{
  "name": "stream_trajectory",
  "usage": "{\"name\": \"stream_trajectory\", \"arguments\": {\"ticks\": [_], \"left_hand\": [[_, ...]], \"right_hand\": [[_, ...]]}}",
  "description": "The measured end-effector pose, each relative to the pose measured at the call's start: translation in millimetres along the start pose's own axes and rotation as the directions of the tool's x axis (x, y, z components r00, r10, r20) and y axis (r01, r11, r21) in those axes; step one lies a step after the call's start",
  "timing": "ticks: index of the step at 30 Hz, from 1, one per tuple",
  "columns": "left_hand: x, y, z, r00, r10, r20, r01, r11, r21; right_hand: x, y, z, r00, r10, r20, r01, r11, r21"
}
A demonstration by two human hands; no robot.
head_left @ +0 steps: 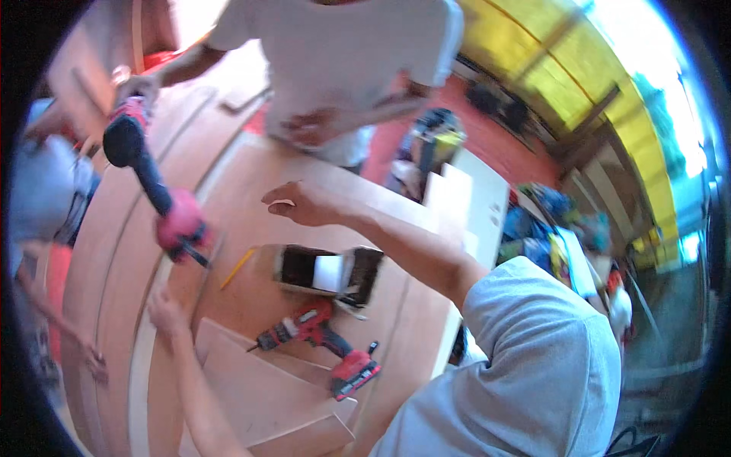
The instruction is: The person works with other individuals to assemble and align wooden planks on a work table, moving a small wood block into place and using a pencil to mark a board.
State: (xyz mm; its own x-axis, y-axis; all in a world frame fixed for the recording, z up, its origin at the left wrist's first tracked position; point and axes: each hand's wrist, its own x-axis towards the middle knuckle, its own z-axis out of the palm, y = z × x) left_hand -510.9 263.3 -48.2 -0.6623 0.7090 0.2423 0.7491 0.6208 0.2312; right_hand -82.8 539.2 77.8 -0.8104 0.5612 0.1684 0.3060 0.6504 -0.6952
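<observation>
My left hand [166, 312] rests at the edge of a long pale wooden strip [143, 358], fingers curled onto it and blurred. My right hand [304, 202] is raised over the wooden tabletop, thumb and fingers a little apart, with nothing visible in it. Beneath it stands an open dark-lined box [298, 268] with a white piece inside. Nearer me a red and black cordless drill [312, 327] lies on its side. Across from me a person's hand [141, 90] holds a blurred red and black power tool [181, 221], its bit pointing down near my left hand.
A yellow pencil [237, 269] lies left of the box. Cut wooden panels [251, 381] are stacked near me. The person in a white shirt [350, 68] stands opposite; another person [46, 183] is at far left. Piled bags and cloths [548, 228] lie at right.
</observation>
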Motion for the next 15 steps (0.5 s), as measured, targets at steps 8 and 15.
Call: {"name": "stream_trajectory", "arguments": {"ticks": [8, 15], "left_hand": [[4.0, -7.4, 9.1, 0.995, -0.015, 0.098, 0.022, 0.998, -0.066], [22.6, -36.6, 32.0, 0.885, 0.419, -0.204, -0.384, 0.903, 0.191]], "right_hand": [[-297.3, -26.9, -22.4, 0.587, 0.663, -0.464, -0.718, 0.691, 0.079], [-363.1, -2.0, 68.8, 0.675, 0.317, -0.666, -0.681, 0.616, -0.398]]}}
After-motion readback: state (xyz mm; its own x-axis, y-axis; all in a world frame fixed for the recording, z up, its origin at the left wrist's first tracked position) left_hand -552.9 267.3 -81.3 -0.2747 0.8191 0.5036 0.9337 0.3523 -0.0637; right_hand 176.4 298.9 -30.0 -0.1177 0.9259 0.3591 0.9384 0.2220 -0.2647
